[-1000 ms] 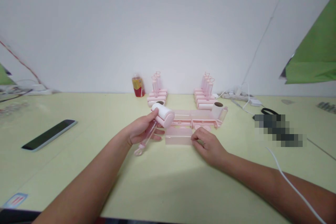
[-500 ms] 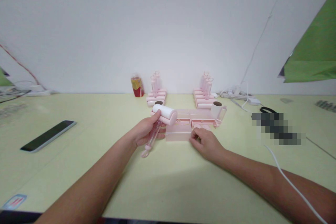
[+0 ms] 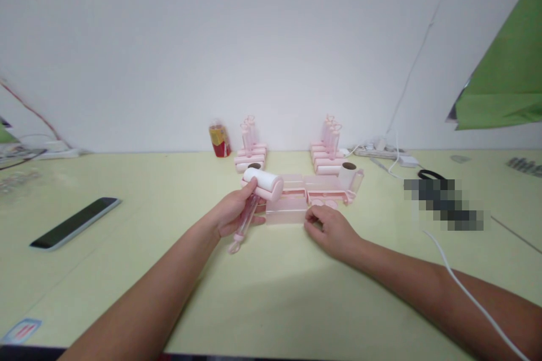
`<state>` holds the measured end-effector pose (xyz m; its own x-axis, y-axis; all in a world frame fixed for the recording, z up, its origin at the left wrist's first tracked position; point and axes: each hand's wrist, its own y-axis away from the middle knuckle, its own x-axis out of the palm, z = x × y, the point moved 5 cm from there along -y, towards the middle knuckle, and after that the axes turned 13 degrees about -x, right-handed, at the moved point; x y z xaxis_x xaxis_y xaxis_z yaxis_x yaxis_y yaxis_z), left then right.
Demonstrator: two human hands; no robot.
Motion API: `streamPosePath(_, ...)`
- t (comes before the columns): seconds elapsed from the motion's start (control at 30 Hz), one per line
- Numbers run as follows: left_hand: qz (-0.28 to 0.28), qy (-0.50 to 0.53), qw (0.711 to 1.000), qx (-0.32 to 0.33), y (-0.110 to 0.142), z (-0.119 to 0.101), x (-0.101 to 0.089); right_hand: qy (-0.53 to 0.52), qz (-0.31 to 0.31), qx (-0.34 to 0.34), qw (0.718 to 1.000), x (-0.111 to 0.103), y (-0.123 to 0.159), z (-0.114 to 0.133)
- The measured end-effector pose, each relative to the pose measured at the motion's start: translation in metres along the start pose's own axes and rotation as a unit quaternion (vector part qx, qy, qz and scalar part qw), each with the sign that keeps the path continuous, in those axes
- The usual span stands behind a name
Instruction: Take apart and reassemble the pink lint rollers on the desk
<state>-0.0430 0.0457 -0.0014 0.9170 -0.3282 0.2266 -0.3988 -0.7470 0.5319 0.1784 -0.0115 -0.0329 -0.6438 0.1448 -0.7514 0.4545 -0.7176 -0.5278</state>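
My left hand (image 3: 235,211) is wrapped around the clear pink handle of a lint roller (image 3: 262,180). Its white roll points up in a pink holder, and the handle slants down toward me. A translucent pink cover (image 3: 287,213) lies just right of the lint roller. At the cover's right end, my right hand (image 3: 332,228) rests on the table with its fingers curled; whether they grip anything is hidden. Behind are pink open trays (image 3: 326,197), more pink covers (image 3: 322,182), a standing white roll (image 3: 348,176) and a clear pink handle (image 3: 358,179).
Assembled lint rollers stand in two groups by the wall, left (image 3: 249,152) and right (image 3: 330,155). A red and yellow drink container (image 3: 219,140) is further left. A dark flat device (image 3: 76,223) lies at left. A white cable (image 3: 461,282) crosses above my right forearm.
The whole view shifts slightly. Both hands and the lint roller keep nearly the same pose.
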Motion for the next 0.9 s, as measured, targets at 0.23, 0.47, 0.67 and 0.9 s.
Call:
streamPosePath(0.23,-0.013,-0.003,1.000,0.005,-0.004,0.002,-0.003,-0.007,0.004,0.003,1.000,0.002,0.000,0.000)
streamPosePath(0.47,-0.021,-0.004,1.000,0.007,-0.001,0.000,-0.005,-0.009,-0.129,-0.034,0.991,-0.030,-0.002,-0.002)
streamPosePath(0.67,-0.016,-0.007,1.000,0.012,0.000,0.000,-0.005,0.101,-0.361,-0.015,0.927,-0.096,0.010,-0.048)
streamPosePath(0.9,-0.090,-0.102,0.988,0.069,0.005,-0.008,-0.006,0.081,-0.362,0.106,0.923,-0.095,0.020,-0.119)
